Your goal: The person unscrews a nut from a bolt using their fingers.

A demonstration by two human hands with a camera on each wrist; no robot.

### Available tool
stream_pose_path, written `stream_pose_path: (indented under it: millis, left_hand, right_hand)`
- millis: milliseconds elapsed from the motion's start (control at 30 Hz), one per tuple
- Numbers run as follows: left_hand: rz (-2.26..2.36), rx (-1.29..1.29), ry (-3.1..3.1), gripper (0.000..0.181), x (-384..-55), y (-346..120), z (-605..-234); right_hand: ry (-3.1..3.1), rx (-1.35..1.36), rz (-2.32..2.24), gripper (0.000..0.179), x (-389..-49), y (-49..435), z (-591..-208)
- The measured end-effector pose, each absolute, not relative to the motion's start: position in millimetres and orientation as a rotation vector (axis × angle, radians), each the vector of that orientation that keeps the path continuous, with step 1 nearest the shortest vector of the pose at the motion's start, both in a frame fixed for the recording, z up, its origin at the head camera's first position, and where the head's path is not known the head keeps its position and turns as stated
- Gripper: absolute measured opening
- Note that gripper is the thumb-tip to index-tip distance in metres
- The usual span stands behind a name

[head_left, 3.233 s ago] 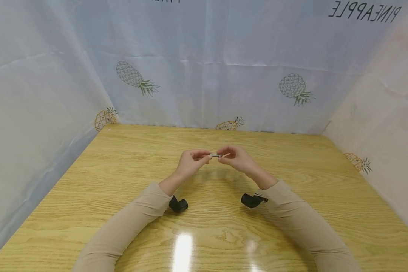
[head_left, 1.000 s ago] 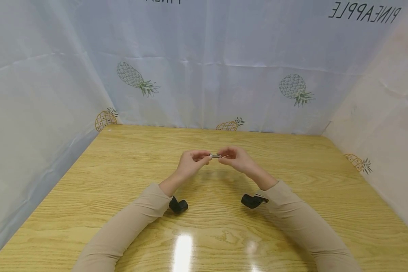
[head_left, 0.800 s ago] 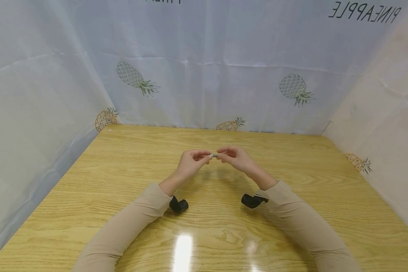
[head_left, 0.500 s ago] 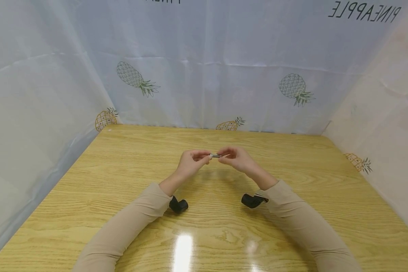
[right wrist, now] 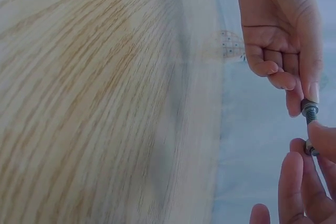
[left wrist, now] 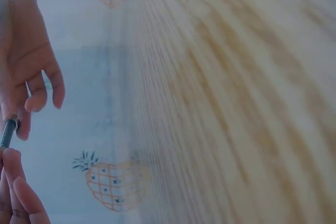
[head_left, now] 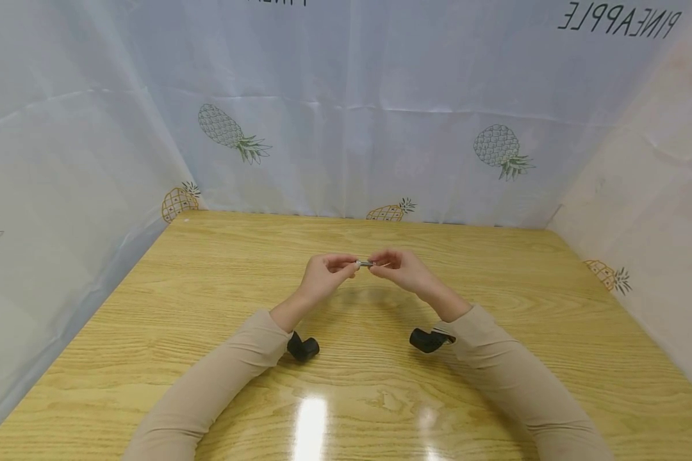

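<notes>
A small metal bolt (head_left: 366, 264) is held level between the two hands, over the middle of the table. My left hand (head_left: 323, 276) pinches its head end between thumb and fingers. At the threaded end, my right hand (head_left: 405, 271) has thumb and fingertips around a nut (right wrist: 308, 147). Bare thread (right wrist: 311, 115) shows between the bolt head and the right thumb in the right wrist view. The left wrist view catches the bolt's grey shank (left wrist: 8, 132) at its left edge, with the right hand's other fingers (left wrist: 37, 92) spread loosely.
The wood-grain table (head_left: 357, 397) stretches under both forearms. Black angled pieces (head_left: 303, 347) sit beneath the sleeve cuffs. White curtains with pineapple prints (head_left: 346, 141) enclose the back and both sides.
My right thumb and fingertips shift back and forth at the nut; the thumb slid left over the bolt's end, then drew back. My left hand and the bolt stay in place.
</notes>
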State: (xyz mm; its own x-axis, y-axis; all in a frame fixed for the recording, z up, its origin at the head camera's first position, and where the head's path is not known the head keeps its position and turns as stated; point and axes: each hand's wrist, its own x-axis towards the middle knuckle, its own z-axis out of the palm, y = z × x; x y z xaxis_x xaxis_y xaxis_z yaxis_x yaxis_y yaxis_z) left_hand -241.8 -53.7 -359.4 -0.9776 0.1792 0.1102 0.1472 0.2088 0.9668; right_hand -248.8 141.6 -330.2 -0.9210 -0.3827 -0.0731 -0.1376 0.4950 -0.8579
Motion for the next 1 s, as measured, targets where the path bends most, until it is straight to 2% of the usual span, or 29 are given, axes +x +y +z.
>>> stream_pose_path:
  millis: [267,400,533,833,1000]
  left_hand:
    - [1.931,0.334,2.389,0.03,-233,-55,-349]
    - [1.913,0.326,2.391,0.029,-221,-55,-333]
    - [1.918,0.325,2.385,0.028,-220,-55,-332]
    - [1.917,0.336,2.389,0.03,-218,-55,-331]
    - [1.914,0.329,2.396,0.029,-219,-55,-332]
  right_hand:
    - [2.457,-0.441,-1.405,0.04,-248,142,-329]
    - [2.467,-0.441,-1.39,0.037,-249,142,-330]
    - [2.486,-0.438,-1.433,0.033,-249,142,-331]
    - [2.465,-0.442,-1.379,0.043,-249,143,-330]
    - [2.466,-0.452,-1.382,0.035,-249,142,-330]
